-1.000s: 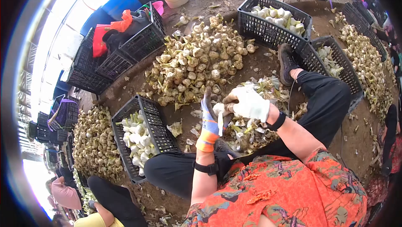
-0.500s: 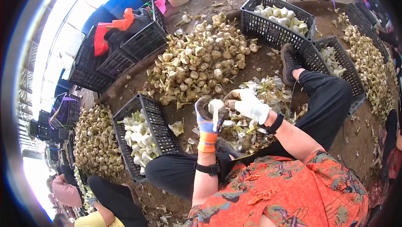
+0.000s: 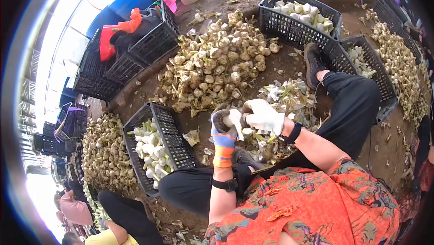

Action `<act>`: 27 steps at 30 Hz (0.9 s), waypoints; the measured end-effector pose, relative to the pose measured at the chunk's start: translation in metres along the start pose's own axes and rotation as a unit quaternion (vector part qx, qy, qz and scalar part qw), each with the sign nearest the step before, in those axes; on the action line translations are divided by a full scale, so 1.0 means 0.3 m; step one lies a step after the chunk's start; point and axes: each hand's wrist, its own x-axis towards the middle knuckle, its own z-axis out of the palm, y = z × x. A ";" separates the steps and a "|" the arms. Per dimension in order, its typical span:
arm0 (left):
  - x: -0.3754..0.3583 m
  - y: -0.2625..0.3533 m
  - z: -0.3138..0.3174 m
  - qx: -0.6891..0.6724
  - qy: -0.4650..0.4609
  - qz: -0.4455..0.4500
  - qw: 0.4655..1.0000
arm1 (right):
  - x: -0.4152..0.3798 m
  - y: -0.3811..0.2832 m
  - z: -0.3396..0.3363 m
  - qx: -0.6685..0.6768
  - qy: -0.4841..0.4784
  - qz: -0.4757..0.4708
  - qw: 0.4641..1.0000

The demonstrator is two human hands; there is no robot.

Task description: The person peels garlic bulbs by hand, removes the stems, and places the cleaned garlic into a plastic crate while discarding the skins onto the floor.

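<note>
A white garlic bulb (image 3: 233, 118) with a short stem pointing down is held between my hands. My left hand (image 3: 222, 125), in a blue and orange glove with a dark palm, is closed around its left side. My right hand (image 3: 264, 115), in a white glove with dark fingertips, has its fingers closed against the bulb's right side; its fingertips are partly hidden. Beneath them, loose garlic skins (image 3: 266, 148) are scattered between my legs. A large heap of unpeeled garlic (image 3: 217, 64) lies just beyond my hands.
A black crate (image 3: 174, 143) of cleaned garlic stands by my left knee. Two more crates, one at the back (image 3: 289, 28) and one at the right (image 3: 384, 87), hold garlic. Stacked crates (image 3: 144, 44) with clothing stand at the upper left. Another person (image 3: 113, 231) sits at lower left.
My right hand has moved in from slightly apart to close against the garlic bulb. The bulb's stem has tilted a little to the right.
</note>
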 end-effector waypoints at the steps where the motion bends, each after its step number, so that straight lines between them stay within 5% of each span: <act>1: 0.001 0.000 -0.001 -0.047 0.025 -0.030 0.998 | 0.002 -0.001 -0.003 0.022 0.000 0.002 1.000; 5: 0.000 0.006 -0.030 -0.269 0.058 -0.134 0.952 | 0.022 0.043 0.040 -0.019 0.138 -0.070 0.988; 10: 0.025 0.026 -0.031 -0.402 0.017 -0.072 0.913 | 0.070 0.129 -0.003 -0.091 0.200 -0.009 0.976; 15: 0.053 0.008 -0.092 -0.590 0.069 -0.092 0.799 | 0.095 0.358 0.044 -0.270 -0.102 0.124 0.949; 16: 0.070 0.022 -0.129 -0.591 0.065 -0.060 0.802 | 0.112 0.415 0.071 -0.324 -0.164 0.137 0.921; 20: 0.136 0.020 -0.373 -0.579 0.212 0.097 0.782 | 0.247 0.486 0.172 -0.264 0.077 0.089 0.957; 21: 0.136 0.023 -0.440 -0.434 0.258 0.151 0.850 | 0.309 0.489 0.198 -0.251 0.087 0.075 0.961; 22: 0.144 0.128 -0.385 -0.459 0.279 0.201 0.819 | 0.378 0.497 0.223 -0.237 0.097 0.060 0.965; 24: 0.152 0.209 -0.367 -0.610 0.225 0.171 0.740 | 0.488 0.462 0.257 -0.219 0.048 0.086 0.971; 25: 0.155 0.178 -0.390 -0.595 0.201 0.165 0.760 | 0.528 0.478 0.286 -0.243 0.016 0.094 0.965; 27: 0.158 0.060 -0.413 -0.514 0.310 0.060 0.798 | 0.582 0.512 0.315 -0.296 -0.013 0.100 0.950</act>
